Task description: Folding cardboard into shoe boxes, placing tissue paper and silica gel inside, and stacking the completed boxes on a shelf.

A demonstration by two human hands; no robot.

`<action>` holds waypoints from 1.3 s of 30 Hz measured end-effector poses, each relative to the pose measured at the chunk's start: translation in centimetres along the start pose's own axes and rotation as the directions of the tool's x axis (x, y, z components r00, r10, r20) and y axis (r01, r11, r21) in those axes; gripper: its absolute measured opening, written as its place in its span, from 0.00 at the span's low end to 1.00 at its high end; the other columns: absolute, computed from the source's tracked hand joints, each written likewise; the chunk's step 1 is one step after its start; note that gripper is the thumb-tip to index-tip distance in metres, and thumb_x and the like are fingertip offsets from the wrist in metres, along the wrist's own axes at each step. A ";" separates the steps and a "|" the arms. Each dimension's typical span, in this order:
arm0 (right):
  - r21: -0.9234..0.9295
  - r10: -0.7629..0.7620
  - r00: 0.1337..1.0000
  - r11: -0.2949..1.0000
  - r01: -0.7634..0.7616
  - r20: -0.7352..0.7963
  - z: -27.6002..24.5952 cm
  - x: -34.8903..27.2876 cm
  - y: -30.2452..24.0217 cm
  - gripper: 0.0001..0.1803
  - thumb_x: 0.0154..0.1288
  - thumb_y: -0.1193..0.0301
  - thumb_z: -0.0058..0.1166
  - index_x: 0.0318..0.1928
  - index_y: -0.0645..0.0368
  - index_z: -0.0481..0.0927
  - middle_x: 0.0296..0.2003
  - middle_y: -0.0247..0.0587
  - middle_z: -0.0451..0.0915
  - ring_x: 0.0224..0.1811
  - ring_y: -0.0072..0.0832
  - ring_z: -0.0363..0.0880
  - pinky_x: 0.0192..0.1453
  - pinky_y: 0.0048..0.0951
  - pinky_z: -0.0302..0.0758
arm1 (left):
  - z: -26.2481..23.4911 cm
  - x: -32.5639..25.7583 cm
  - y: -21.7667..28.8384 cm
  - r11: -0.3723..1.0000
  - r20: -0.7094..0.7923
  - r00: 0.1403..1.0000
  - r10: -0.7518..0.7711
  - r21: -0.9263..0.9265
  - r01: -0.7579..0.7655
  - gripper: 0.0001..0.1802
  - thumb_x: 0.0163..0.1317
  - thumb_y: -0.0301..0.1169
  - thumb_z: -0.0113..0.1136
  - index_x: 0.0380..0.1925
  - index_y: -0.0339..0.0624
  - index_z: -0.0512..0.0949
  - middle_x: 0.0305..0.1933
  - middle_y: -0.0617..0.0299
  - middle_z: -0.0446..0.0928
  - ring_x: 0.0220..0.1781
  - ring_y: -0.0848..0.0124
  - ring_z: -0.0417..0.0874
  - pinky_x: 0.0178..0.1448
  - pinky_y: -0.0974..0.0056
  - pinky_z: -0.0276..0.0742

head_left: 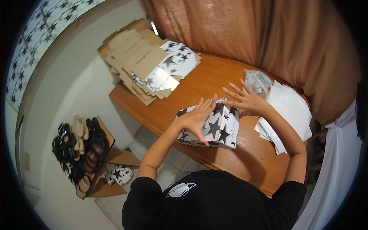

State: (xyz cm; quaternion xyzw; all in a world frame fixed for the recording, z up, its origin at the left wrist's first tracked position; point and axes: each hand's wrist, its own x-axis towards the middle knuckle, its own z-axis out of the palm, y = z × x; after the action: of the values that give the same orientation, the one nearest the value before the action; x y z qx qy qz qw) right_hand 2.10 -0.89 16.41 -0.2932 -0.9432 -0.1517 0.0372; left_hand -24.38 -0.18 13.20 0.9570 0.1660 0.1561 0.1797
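Note:
A white cardboard box [212,128] with black stars stands on the wooden table in front of me. My left hand [196,119] lies over its left part, thumb apart and fingers stretched toward the far edge. At the box's far right corner is my right hand [247,102], its fingers spread; whether all of them touch the box I cannot tell. Neither hand grips anything. The far left part of the box is partly hidden beneath my left hand.
Flattened cardboard boxes [134,57] are piled on the far left of the table [214,73]. White paper sheets [289,111] and a clear plastic bag [257,82] lie at the right. A shoe rack [111,157] holding several shoes [78,138] stands left. A brown curtain [295,42] hangs behind.

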 end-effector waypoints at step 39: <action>-0.053 -0.021 -0.120 0.962 0.270 -0.993 -23.5 53.7 -36.6 0.50 0.27 0.58 0.68 0.59 0.50 0.62 0.57 0.34 0.61 0.55 0.28 0.58 0.61 0.40 0.48 | -27.7 -51.7 20.4 -0.183 -0.715 0.577 0.395 0.555 0.812 0.37 0.49 0.42 0.54 0.60 0.39 0.60 0.61 0.46 0.61 0.62 0.54 0.62 0.65 0.40 0.40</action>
State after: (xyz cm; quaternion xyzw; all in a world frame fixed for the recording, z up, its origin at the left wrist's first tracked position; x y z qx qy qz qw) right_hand -63.32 -7.65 37.61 0.0266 -0.6383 -0.2417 0.7304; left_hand -75.33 -29.35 33.43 0.5049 0.4732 0.3065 -0.6536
